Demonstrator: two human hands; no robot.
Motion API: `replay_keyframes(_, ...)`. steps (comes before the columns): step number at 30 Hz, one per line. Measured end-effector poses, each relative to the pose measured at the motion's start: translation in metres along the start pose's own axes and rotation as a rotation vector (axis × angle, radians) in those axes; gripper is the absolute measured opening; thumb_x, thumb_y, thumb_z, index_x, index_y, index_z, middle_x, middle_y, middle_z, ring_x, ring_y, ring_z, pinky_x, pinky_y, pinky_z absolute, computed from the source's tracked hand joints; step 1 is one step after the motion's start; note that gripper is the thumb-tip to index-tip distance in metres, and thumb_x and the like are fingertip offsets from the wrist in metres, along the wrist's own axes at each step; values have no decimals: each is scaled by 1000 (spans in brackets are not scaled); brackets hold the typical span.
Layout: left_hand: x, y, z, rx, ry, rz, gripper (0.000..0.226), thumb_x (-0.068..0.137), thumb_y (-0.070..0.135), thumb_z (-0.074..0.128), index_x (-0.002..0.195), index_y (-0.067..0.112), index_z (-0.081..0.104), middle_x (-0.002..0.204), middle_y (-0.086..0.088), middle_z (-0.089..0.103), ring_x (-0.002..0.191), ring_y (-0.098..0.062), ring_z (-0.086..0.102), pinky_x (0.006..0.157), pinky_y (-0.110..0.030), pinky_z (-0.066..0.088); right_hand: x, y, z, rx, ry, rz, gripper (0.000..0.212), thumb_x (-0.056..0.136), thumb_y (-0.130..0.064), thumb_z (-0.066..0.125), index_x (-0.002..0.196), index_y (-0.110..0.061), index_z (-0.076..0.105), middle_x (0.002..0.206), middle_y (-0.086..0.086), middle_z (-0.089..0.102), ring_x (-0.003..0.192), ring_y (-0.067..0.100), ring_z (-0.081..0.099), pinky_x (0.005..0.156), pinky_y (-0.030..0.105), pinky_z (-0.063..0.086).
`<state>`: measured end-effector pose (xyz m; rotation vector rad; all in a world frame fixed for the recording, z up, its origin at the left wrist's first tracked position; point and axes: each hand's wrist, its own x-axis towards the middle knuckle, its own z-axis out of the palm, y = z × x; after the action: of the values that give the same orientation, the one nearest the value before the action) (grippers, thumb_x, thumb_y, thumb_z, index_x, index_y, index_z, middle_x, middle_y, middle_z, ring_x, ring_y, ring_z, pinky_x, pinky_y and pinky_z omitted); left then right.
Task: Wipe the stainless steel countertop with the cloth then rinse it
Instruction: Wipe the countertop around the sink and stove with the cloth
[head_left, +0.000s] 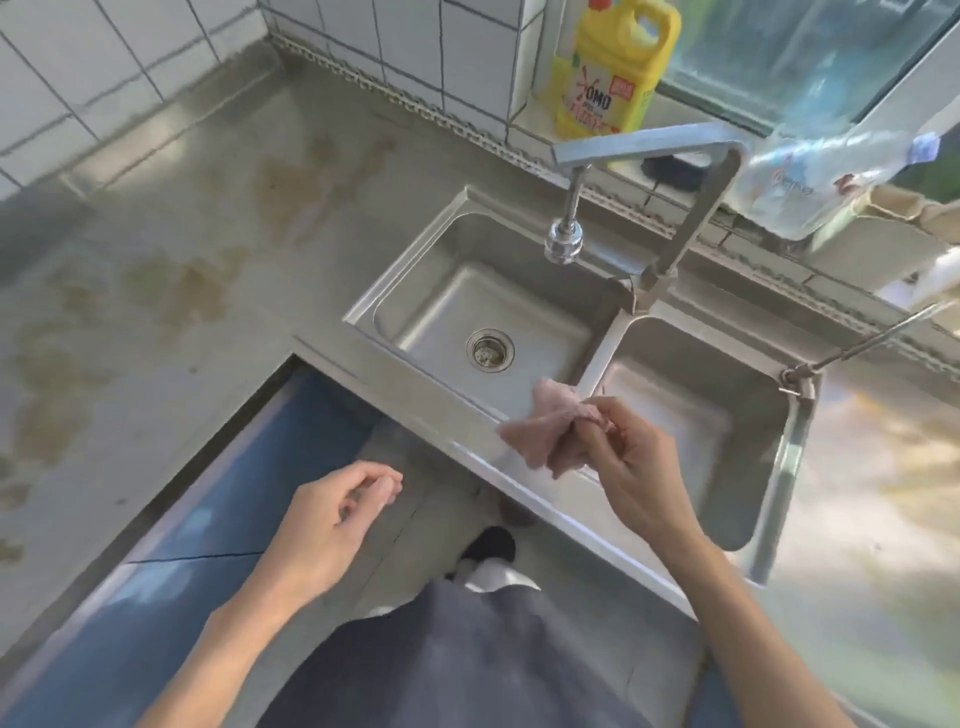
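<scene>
Two bare arms, no sleeves. Left hand (332, 519) and right hand (631, 467) with no rings or gloves. Dark grey-blue shorts or skirt (467, 654). White sock (493, 574) and black shoe (488, 543) on one foot.

One pink crumpled cloth (545, 426). Two stainless steel sink basins: a left one (447, 306) and a right one (691, 415). One angular metal tap (649, 150). One yellow plastic detergent jug (613, 67). One stained steel surface (156, 260). Two bare hands: left (332, 519), right (628, 467).

A yellow detergent bottle (615, 67) stands on the tiled window ledge (535, 117).
</scene>
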<state>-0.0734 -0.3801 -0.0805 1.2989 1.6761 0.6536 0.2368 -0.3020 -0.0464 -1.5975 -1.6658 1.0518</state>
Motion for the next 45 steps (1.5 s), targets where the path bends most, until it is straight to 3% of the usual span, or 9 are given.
replay_keyframes(2,-27,-12,-7,-15,51,-10,21,102,31,59,101,49,70,99,24,77,98,6,71,82,-7,51,-11,-6,13,12,18,-33,11,102,-29,55,100,-34,65,72,-12,78,72,7,75,75,25,56)
replay_keyframes(5,-76,-32,-16,-46,124,-29,19,102,32,58,98,43,72,100,20,77,97,2,72,81,-15,54,-38,-19,32,55,-9,-42,14,104,-22,56,99,-30,66,75,-2,79,78,21,77,77,39,59)
replay_keyframes(10,-177,-83,-23,-83,243,-97,17,102,28,59,99,36,74,100,19,78,97,-1,73,88,-27,57,-108,-43,67,16,-14,-146,26,101,-19,61,91,-42,67,78,-15,73,72,5,67,63,13,48)
replay_keyframes(13,-245,-120,-24,-106,295,-140,15,100,29,62,102,38,73,100,20,77,97,-4,73,92,-32,57,-157,-51,90,8,-24,-194,25,101,-19,63,91,-42,68,80,-14,73,72,9,67,61,19,52)
replay_keyframes(18,-359,-176,-19,-110,344,-250,19,99,32,63,102,48,73,102,28,75,97,4,72,88,-25,56,-236,-58,135,4,-151,-209,28,99,-22,65,90,-48,67,83,-14,73,74,14,66,64,31,56)
replay_keyframes(24,-447,-211,-10,-189,463,-357,31,97,24,67,103,54,71,101,19,79,92,0,74,87,-23,58,-293,-66,180,-23,-347,-212,30,99,-17,67,87,-44,68,76,-12,72,69,11,63,60,12,46)
replay_keyframes(31,-451,-231,-28,-227,577,-394,27,96,10,68,96,36,76,94,17,80,85,5,74,74,-2,50,-291,-81,222,-20,-423,-220,25,98,-19,67,90,-42,69,77,-10,73,66,6,62,59,11,44)
replay_keyframes(41,-388,-240,-136,-132,604,-342,20,99,23,65,98,41,74,98,25,77,96,3,72,81,-9,51,-203,-138,297,-2,-482,-288,21,101,-25,64,95,-44,69,85,-13,75,77,12,68,65,20,53)
replay_keyframes(45,-360,-245,-180,-130,612,-340,21,98,24,66,99,43,74,99,23,77,97,1,72,86,-23,55,-160,-164,330,-34,-500,-334,26,100,-23,66,94,-48,67,86,-20,73,79,6,66,63,11,48)
